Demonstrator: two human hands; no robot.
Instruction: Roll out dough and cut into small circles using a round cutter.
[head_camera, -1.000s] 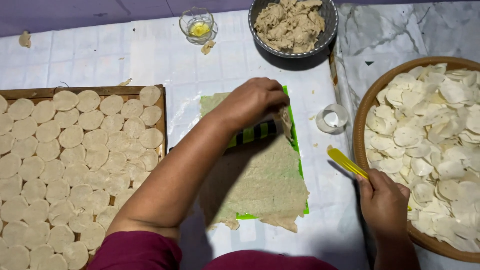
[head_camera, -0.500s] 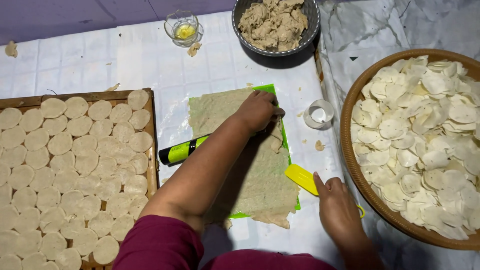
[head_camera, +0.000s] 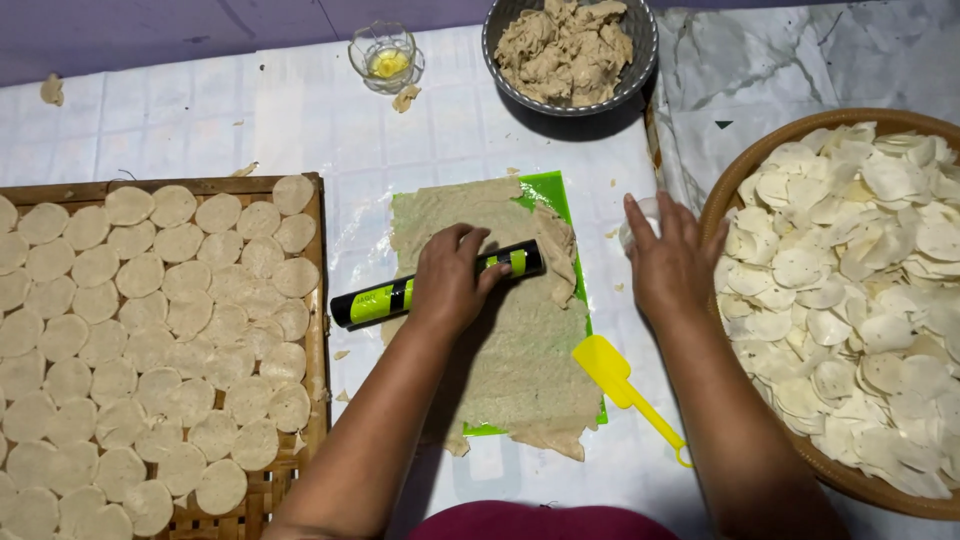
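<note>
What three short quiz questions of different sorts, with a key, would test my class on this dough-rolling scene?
1. True or false: the left hand grips the black and green roller on the dough sheet.
2. Which lies free on the green mat? A) yellow scraper B) spoon C) knife
3. Where do the cut dough rounds lie?

Key: 1 true. 2 A. 3 On the wooden tray, at the person's left; the right hand covers a small white container.
</note>
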